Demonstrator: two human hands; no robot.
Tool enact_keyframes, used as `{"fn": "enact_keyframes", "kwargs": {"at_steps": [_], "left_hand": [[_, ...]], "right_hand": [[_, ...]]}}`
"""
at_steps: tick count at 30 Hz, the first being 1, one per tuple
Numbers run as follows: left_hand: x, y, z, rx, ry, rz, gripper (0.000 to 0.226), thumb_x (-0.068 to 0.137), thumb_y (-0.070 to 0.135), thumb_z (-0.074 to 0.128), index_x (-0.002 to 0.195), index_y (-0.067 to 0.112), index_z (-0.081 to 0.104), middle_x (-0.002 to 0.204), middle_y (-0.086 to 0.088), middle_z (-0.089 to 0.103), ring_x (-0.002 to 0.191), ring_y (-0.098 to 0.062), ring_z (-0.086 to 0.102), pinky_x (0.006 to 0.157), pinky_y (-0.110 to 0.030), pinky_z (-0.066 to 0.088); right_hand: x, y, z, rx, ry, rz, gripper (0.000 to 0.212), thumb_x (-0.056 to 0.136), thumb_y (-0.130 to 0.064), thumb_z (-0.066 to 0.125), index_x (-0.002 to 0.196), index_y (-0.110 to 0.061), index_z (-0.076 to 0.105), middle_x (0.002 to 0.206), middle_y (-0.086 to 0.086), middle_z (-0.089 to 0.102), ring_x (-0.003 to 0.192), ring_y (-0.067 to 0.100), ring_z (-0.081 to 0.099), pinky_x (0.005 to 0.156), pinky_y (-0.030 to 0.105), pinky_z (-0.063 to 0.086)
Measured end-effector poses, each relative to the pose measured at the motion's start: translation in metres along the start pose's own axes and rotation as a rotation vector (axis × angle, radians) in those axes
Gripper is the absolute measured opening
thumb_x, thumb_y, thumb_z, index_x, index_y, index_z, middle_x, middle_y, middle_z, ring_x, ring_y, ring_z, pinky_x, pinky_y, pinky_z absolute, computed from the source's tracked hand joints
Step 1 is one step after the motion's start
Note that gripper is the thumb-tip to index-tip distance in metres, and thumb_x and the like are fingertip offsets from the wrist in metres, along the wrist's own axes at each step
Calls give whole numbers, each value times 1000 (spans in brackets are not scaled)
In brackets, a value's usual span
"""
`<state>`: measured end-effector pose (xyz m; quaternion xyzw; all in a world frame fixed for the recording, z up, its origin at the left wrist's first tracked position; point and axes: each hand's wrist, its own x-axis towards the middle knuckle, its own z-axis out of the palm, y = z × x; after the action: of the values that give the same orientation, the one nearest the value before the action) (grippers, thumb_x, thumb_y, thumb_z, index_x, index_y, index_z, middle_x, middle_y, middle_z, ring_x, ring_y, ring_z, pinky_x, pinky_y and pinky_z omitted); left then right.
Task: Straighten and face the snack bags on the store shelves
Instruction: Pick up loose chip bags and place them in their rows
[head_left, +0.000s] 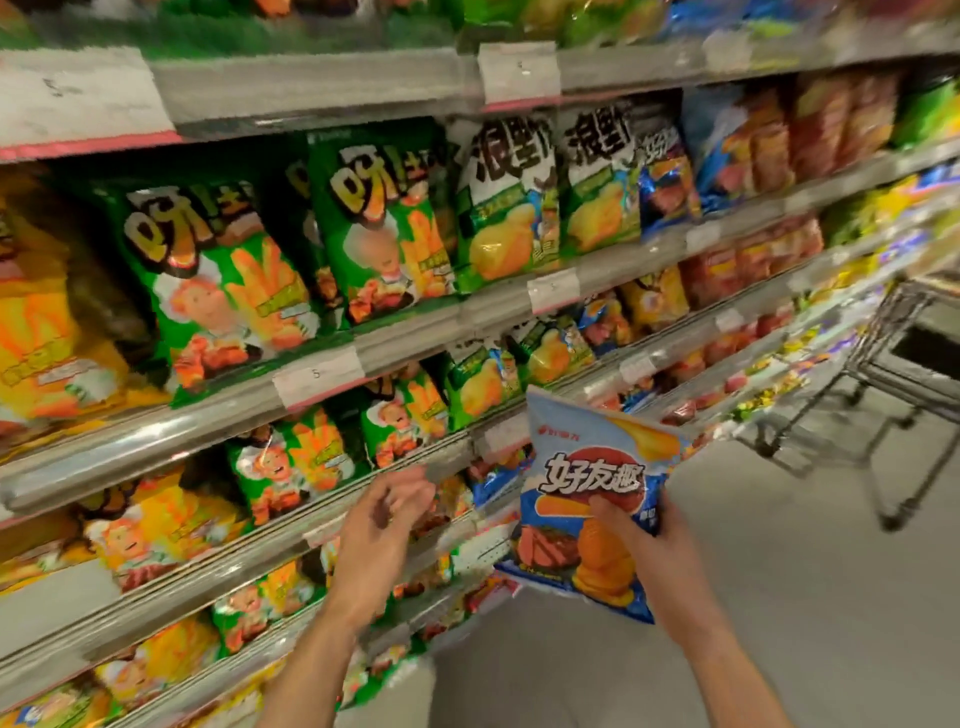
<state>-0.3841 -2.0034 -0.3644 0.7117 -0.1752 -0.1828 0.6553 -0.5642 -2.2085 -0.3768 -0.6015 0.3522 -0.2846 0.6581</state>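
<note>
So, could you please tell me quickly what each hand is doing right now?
Left hand: empty, loosely curled near the shelf edge.
Right hand: holding the blue chip bag.

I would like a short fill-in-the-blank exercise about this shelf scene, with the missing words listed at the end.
1. The right hand holds a ____ snack bag.
2. The left hand holds ____.
3. A metal ____ stands in the aisle at the far right.
4. The green bags stand on the ____.

Missing words: blue; nothing; cart; shelf

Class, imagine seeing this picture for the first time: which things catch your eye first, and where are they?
A blue chip bag held off the shelves in the right hand, low and right of centre. The left hand reaches empty toward the shelf edge beside it. Big green snack bags fill the upper left.
</note>
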Motion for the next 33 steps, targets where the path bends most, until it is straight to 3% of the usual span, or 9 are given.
{"fn": "enact_keyframes", "kwargs": {"at_steps": [2,6,8,10,13,17,24,28,33], "left_hand": [[22,-2,25,19,-14,-3,12,95,20,71,107,19,71,95,3,77,95,-8,71,96,-35,52],[71,-1,80,-31,-44,14,14,93,24,73,105,17,71,96,2,78,91,-9,74,84,-33,54],[99,-2,107,-54,-58,8,22,90,30,76,107,17,71,101,-2,78,92,-17,74,80,-33,57],[123,-3,131,-79,-75,-7,14,96,17,68,110,15,70,105,-7,76,94,-21,73,75,-25,58],[155,-4,163,-108,-74,-39,15,97,14,67,111,16,70,111,-5,75,103,-23,70,82,-28,56],[180,-3,198,-78,-52,-37,13,94,19,70,106,24,72,101,9,77,98,-8,71,89,-30,52],[207,-6,243,-93,59,-56,12,94,11,69,103,19,70,101,16,77,104,-14,72,94,-30,52],[217,-10,277,-43,178,-24,13,94,6,67,107,9,70,105,9,78,103,-10,72,92,-26,57],[225,-12,326,-19,390,-39,17,95,-1,65,112,3,68,107,-5,72,99,-16,68,61,-11,55]], "right_hand": [[24,0,-16,0,16,-9,37,83,-23,81,116,-28,67,101,-15,78,95,5,72,78,25,55],[79,-2,-43,-23,51,17,44,80,-26,85,120,-27,67,108,-6,78,103,18,73,94,46,56],[108,-8,-58,-37,69,10,39,81,-21,84,116,-23,68,109,0,78,101,19,74,93,47,57],[136,-17,-71,-59,58,-3,37,83,-17,81,116,-22,66,108,0,78,100,18,74,92,45,57],[176,-23,-89,-75,44,-21,39,85,-18,80,121,-18,64,108,-1,78,102,20,74,95,50,57],[217,-26,-106,-83,17,-19,40,87,-18,79,123,-19,62,111,0,77,104,19,73,98,52,55],[291,-23,-129,-85,-86,-13,45,85,-19,81,126,-20,63,114,-1,76,108,20,72,101,54,53],[340,-23,-148,-78,-187,1,61,74,-41,87,128,-26,62,118,-1,75,110,24,71,101,57,51],[398,-20,-173,-81,-341,50,69,70,-36,91,131,-22,60,117,-2,75,110,21,71,102,52,52]]}}
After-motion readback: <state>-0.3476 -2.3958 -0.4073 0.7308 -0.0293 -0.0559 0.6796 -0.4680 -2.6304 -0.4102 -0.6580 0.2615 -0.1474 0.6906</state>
